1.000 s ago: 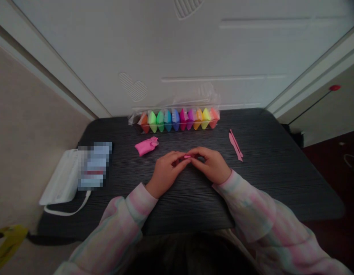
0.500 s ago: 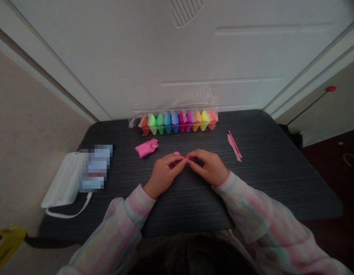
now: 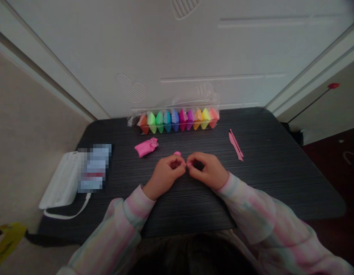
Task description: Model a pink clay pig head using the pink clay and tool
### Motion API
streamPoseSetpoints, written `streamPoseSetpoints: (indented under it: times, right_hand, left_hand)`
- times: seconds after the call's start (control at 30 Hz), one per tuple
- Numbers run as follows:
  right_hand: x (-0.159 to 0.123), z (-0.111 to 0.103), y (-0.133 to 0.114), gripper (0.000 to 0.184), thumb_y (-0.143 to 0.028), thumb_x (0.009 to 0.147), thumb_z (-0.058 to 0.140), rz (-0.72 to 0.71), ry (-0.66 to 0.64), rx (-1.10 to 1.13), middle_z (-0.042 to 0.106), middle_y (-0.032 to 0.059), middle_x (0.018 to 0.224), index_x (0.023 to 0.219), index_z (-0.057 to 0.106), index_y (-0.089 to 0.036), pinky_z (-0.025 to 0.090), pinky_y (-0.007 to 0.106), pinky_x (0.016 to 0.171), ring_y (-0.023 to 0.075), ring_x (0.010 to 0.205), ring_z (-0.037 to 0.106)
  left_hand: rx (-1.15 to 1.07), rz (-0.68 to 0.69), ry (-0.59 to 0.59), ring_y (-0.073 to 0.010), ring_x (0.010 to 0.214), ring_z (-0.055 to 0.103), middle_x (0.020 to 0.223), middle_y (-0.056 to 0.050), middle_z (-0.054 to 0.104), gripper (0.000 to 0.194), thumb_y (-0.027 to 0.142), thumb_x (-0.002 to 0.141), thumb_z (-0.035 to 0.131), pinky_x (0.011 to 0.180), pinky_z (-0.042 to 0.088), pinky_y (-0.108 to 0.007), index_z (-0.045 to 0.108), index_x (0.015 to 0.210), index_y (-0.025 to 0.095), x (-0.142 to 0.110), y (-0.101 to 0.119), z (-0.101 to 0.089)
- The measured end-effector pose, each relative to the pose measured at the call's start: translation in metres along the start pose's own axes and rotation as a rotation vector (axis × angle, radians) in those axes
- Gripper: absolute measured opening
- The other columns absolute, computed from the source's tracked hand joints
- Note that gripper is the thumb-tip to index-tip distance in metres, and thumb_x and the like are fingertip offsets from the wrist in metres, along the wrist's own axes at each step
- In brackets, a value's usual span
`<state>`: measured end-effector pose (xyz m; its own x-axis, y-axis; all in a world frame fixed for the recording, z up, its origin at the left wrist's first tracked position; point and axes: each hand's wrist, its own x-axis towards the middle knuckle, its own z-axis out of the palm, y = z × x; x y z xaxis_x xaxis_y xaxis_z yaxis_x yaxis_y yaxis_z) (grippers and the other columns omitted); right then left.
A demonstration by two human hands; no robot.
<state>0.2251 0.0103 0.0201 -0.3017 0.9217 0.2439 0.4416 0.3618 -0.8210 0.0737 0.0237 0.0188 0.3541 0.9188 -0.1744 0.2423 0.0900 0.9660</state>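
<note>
A tiny bit of pink clay [image 3: 189,164] sits in the pinched fingertips of the right hand [image 3: 189,165], above the surface [image 3: 268,160], around midway between its left and right edges. The left hand [image 3: 184,166], just beside it, is closed in a pinch; whether it grips clay I cannot tell. A pink lump [image 3: 177,153] shows just past its fingers. Farther out lie a pink packet [image 3: 145,148], pink tools [image 3: 235,145], a tray of colored packets [image 3: 175,121] along the far edge, and a phone [image 3: 95,168] near the left edge.
</note>
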Motion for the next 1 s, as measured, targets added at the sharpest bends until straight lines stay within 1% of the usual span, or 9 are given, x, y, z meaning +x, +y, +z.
streamPoseSetpoints:
  times: [0.13, 0.23, 0.37, 0.47, 0.53, 0.6, 0.7, 0.87, 1.0]
  right_hand:
    - [-0.002, -0.010, -0.003, 0.005, -0.021, 0.071, 0.054, 0.165, -0.065, 0.559, 0.054, -0.0024, 0.058, 0.066, 0.053, -0.018, 0.039, 0.024, 0.055, 0.0102, 0.056, 0.049]
    - [-0.003, -0.016, -0.003, 0.005, -0.023, 0.072, 0.057, 0.194, 0.022, 0.809, 0.056, -0.0029, 0.059, 0.069, 0.056, -0.019, 0.039, 0.024, 0.057, 0.0099, 0.057, 0.050]
    - [0.000, -0.017, 0.001, 0.005, -0.024, 0.071, 0.060, 0.257, 0.118, 0.761, 0.057, -0.0036, 0.060, 0.070, 0.058, -0.019, 0.039, 0.022, 0.059, 0.0079, 0.058, 0.050]
    - [0.003, -0.015, 0.002, 0.009, -0.023, 0.067, 0.064, 0.297, 0.157, 0.683, 0.056, -0.0039, 0.061, 0.068, 0.057, -0.019, 0.039, 0.022, 0.058, 0.0077, 0.058, 0.050]
    - [0.006, -0.014, 0.003, 0.013, -0.023, 0.063, 0.067, 0.314, 0.179, 0.652, 0.055, -0.0039, 0.063, 0.068, 0.055, -0.019, 0.039, 0.023, 0.058, 0.0082, 0.059, 0.050]
    - [0.007, -0.014, 0.004, 0.017, -0.023, 0.061, 0.068, 0.310, 0.184, 0.633, 0.054, -0.0042, 0.064, 0.067, 0.053, -0.019, 0.039, 0.023, 0.057, 0.0085, 0.060, 0.050]
    - [0.008, -0.013, 0.006, 0.019, -0.024, 0.061, 0.068, 0.291, 0.173, 0.593, 0.053, -0.0045, 0.063, 0.066, 0.050, -0.019, 0.039, 0.023, 0.057, 0.0086, 0.060, 0.049]
    - [0.009, -0.014, 0.007, 0.014, -0.029, 0.070, 0.060, 0.273, 0.157, 0.519, 0.052, -0.0038, 0.063, 0.069, 0.051, -0.018, 0.037, 0.023, 0.057, 0.0081, 0.059, 0.047]
    - [0.009, -0.015, 0.010, 0.017, -0.034, 0.076, 0.053, 0.228, 0.111, 0.475, 0.054, -0.0026, 0.063, 0.073, 0.052, -0.017, 0.039, 0.024, 0.062, 0.0091, 0.061, 0.050]
  left_hand:
    - [0.046, 0.002, 0.058, -0.0048, 0.039, 0.037, 0.045, 0.008, 0.043, 0.009, 0.022, 0.069, 0.052, 0.041, 0.030, -0.019, 0.052, 0.064, 0.015, 0.002, -0.002, -0.001]
    - [0.131, 0.056, 0.060, -0.0063, 0.043, 0.041, 0.048, 0.006, 0.047, 0.013, 0.026, 0.073, 0.051, 0.045, 0.034, -0.020, 0.055, 0.068, 0.014, 0.002, -0.002, -0.001]
    - [0.366, 0.282, 0.083, -0.0102, 0.060, 0.052, 0.067, -0.001, 0.060, 0.016, 0.026, 0.076, 0.051, 0.057, 0.040, -0.022, 0.062, 0.075, 0.015, -0.001, -0.001, -0.005]
    - [0.472, 0.401, 0.227, -0.0113, 0.067, 0.054, 0.078, -0.003, 0.063, 0.017, 0.026, 0.076, 0.051, 0.060, 0.042, -0.023, 0.063, 0.083, 0.016, 0.000, -0.002, -0.018]
    - [0.533, 0.415, 0.318, -0.0114, 0.067, 0.054, 0.080, -0.002, 0.063, 0.017, 0.027, 0.076, 0.052, 0.060, 0.042, -0.023, 0.063, 0.085, 0.017, 0.003, -0.006, -0.028]
    - [0.581, 0.397, 0.350, -0.0114, 0.065, 0.054, 0.080, -0.002, 0.063, 0.016, 0.027, 0.075, 0.054, 0.058, 0.043, -0.023, 0.062, 0.085, 0.017, 0.008, -0.010, -0.036]
    - [0.712, 0.398, 0.343, -0.0133, 0.069, 0.055, 0.080, -0.003, 0.063, 0.015, 0.026, 0.075, 0.053, 0.064, 0.045, -0.026, 0.061, 0.084, 0.016, 0.013, -0.016, -0.041]
    - [1.034, 0.489, 0.323, -0.0200, 0.084, 0.052, 0.081, -0.006, 0.063, 0.020, 0.025, 0.080, 0.045, 0.081, 0.041, -0.035, 0.062, 0.083, 0.014, 0.015, -0.020, -0.038]
    - [1.108, 0.512, 0.325, -0.0217, 0.088, 0.049, 0.087, -0.007, 0.062, 0.024, 0.025, 0.082, 0.042, 0.083, 0.040, -0.038, 0.063, 0.086, 0.015, 0.017, -0.022, -0.038]
